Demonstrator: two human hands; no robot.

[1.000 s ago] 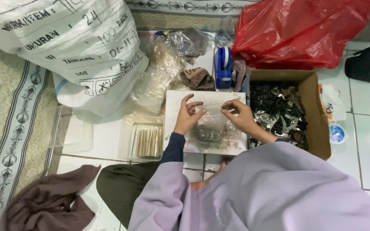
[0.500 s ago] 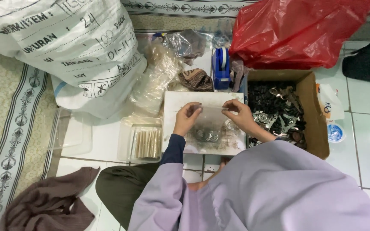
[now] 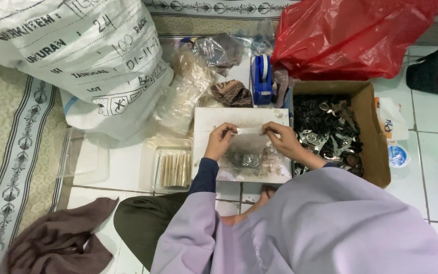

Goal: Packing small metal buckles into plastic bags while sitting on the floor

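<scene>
My left hand (image 3: 220, 142) and right hand (image 3: 281, 139) each pinch shut on one top corner of a small clear plastic bag (image 3: 249, 147) with metal pieces in it, stretched flat over the white board (image 3: 239, 117). Right of the board sits the cardboard box (image 3: 368, 127) of dark metal parts; left of it, a clear tray of wooden sticks (image 3: 172, 170). Beyond the board stand a blue tape dispenser (image 3: 261, 76) and a red plastic bag (image 3: 351, 35).

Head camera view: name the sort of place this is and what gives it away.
Probably a home floor used for piecework packing. The person sits on floor tiles beside a patterned mat, both hands holding a small clear bag, with a cardboard box of metal parts and a big white sack nearby.
</scene>
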